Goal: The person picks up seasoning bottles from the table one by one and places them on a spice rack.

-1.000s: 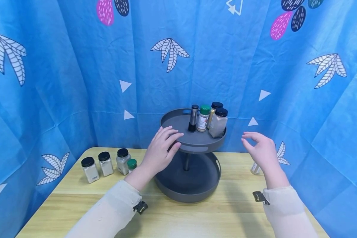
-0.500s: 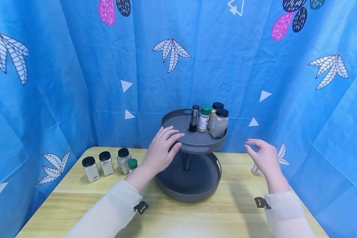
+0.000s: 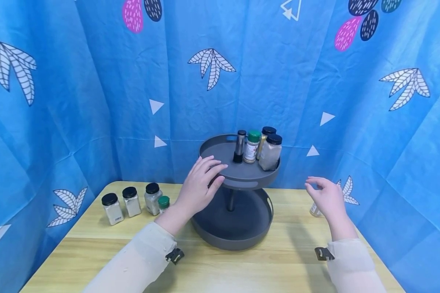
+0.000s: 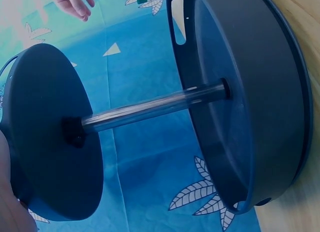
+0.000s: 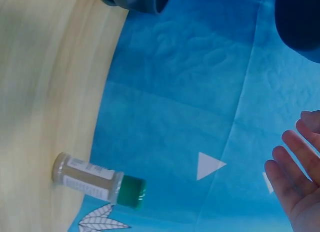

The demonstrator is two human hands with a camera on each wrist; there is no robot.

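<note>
My left hand (image 3: 198, 187) lies at the left front rim of the upper tier of a dark grey two-tier rack (image 3: 238, 178), its fingers gently bent over the edge. Little of that hand shows in the left wrist view. My right hand (image 3: 326, 197) hovers at the right with loosely bent fingers and holds nothing. Behind it stands a seasoning shaker (image 3: 315, 210), largely hidden in the head view; the right wrist view shows the shaker's green cap (image 5: 131, 191). On the upper tier are a dark slim bottle (image 3: 239, 147), a green-capped shaker (image 3: 251, 148), and black-capped jars (image 3: 270, 154).
Left of the rack, several black-capped jars (image 3: 113, 211) and a green-capped shaker (image 3: 163, 203) stand on the wooden table (image 3: 220, 272). A blue patterned curtain (image 3: 278, 81) surrounds the back and sides. The lower tier (image 3: 231, 242) sits on the table, joined by a central post (image 4: 155, 108).
My right hand has moved slightly down and to the right, towards the shaker behind it. The left hand stays at the rim, and the jars and rack keep their places.
</note>
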